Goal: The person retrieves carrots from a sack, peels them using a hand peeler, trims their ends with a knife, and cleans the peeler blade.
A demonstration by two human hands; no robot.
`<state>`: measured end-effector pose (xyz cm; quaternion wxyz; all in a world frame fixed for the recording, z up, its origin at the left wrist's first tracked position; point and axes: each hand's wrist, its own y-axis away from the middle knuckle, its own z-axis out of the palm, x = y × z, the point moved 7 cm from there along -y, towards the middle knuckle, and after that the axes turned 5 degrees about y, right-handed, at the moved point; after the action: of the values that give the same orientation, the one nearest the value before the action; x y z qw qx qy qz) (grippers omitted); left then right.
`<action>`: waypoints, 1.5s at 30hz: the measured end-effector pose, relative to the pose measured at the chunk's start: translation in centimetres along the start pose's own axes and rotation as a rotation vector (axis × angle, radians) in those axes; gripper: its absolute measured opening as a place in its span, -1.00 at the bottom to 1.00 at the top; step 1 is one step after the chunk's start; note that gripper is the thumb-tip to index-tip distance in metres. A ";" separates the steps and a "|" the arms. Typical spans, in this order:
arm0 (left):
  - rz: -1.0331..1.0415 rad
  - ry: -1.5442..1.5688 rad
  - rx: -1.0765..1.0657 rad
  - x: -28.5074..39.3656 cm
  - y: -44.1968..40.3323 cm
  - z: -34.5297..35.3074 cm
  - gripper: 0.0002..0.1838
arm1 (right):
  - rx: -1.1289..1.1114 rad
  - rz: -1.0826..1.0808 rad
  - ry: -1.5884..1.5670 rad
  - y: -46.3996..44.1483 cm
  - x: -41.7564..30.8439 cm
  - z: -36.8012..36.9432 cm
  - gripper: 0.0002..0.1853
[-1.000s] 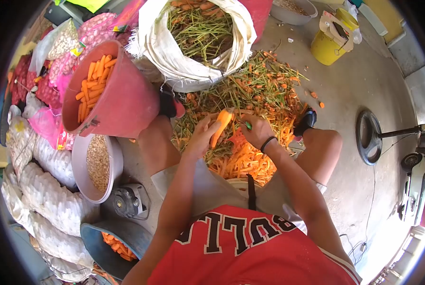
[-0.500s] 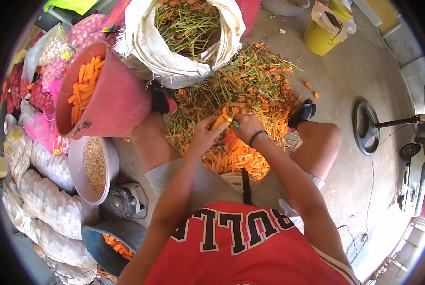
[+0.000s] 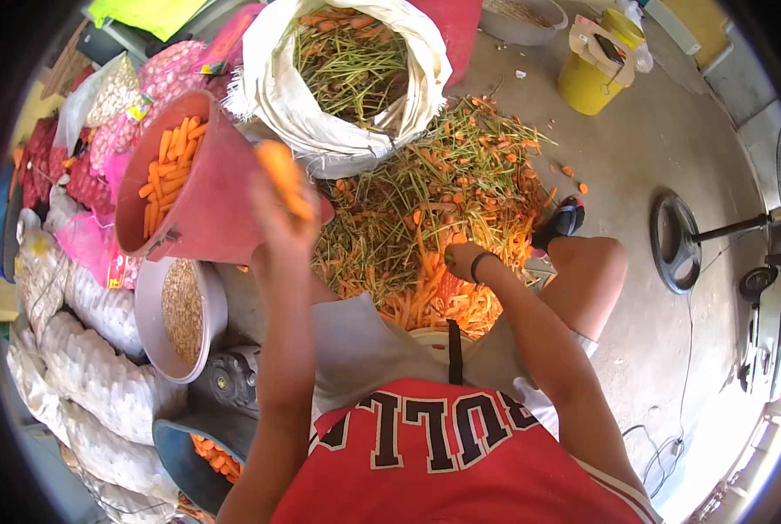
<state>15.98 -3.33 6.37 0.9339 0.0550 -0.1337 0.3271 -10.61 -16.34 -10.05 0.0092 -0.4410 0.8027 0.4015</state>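
Left hand (image 3: 279,218) blurred, closed round orange carrot (image 3: 286,179); finger placement hard to make out. Carrot lies in view just beside red bucket (image 3: 229,210); whether touching, cannot tell. Bucket wall hides lower part of carrots inside (image 3: 170,170). Right hand (image 3: 469,261) closed round green item (image 3: 449,258), mostly covered by fingers, kind unclear, above heap of peelings and stalks (image 3: 460,162). Left forearm partly hides blue tub (image 3: 224,426). Frame's top edge cuts off white sack (image 3: 316,131).
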 end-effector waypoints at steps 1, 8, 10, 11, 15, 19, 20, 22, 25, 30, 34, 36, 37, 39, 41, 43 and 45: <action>0.056 0.275 -0.071 2.9 -0.8 3.2 -0.50 | 0.117 -0.029 -0.042 0.6 0.4 -1.3 -0.68; 0.099 -1.269 -0.370 -4.6 3.1 11.8 -0.39 | 0.680 -0.137 -0.419 10.2 -1.4 -12.5 -0.67; 0.353 -1.942 -0.737 -10.0 7.2 12.3 -0.23 | 0.742 -0.255 -0.480 13.6 -4.0 -13.6 -0.68; 0.302 -1.934 -0.747 -12.0 8.6 11.6 -0.21 | 0.769 -0.312 -0.507 15.0 -5.1 -13.6 -0.69; -0.251 -1.845 -0.504 -15.6 11.5 9.2 -0.31 | 0.839 -0.380 -0.995 19.0 -6.8 -12.3 -0.71; 0.330 -1.779 -0.469 -15.7 13.4 11.6 -0.31 | 1.152 -0.205 -0.944 20.0 -5.9 -11.4 -0.76; 0.486 -1.781 -0.453 -15.3 13.4 11.9 -0.32 | 1.148 -0.191 -0.944 20.0 -6.0 -11.4 -0.77; 0.353 -1.729 -0.412 -15.0 12.8 11.1 -0.42 | 1.137 -0.152 -0.937 20.4 -7.5 -11.9 -0.77; 0.182 -1.373 -0.215 -14.0 11.8 8.9 -0.74 | 1.090 -0.351 -1.105 21.3 -9.8 -12.1 -0.74; -0.052 -0.405 -0.141 -12.4 10.3 8.9 -0.76 | 0.621 -0.200 -1.430 17.3 -10.0 -7.8 -0.71; -0.140 -0.260 -0.136 -12.3 10.7 8.7 -0.54 | 0.549 -0.260 -1.591 16.8 -12.1 -6.7 -0.68; -0.080 -0.266 -0.056 -11.4 10.8 8.9 -0.53 | 0.590 -0.282 -1.591 16.8 -12.9 -6.9 -0.69; -0.032 -0.282 -0.018 -11.0 10.9 8.8 -0.53 | 0.603 -0.284 -1.582 17.0 -13.2 -7.1 -0.70; 0.008 -0.268 -0.037 -10.5 11.0 8.9 -0.53 | 0.645 -0.283 -1.550 17.5 -13.9 -7.1 -0.71; 0.037 -0.254 -0.021 -9.9 11.6 9.1 -0.53 | 0.699 -0.288 -1.499 18.0 -14.5 -7.4 -0.72; 0.069 -0.245 0.018 -9.2 11.7 9.4 -0.53 | 0.736 -0.252 -1.404 18.5 -15.4 -7.7 -0.73; 0.125 -0.233 0.029 -8.8 11.4 9.4 -0.53 | 0.737 -0.247 -1.301 18.7 -15.7 -7.9 -0.74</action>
<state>0.28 -1.50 13.01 0.8888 0.0980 -0.2398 0.3779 -11.70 -5.11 12.97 0.6727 -0.1704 0.6624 0.2823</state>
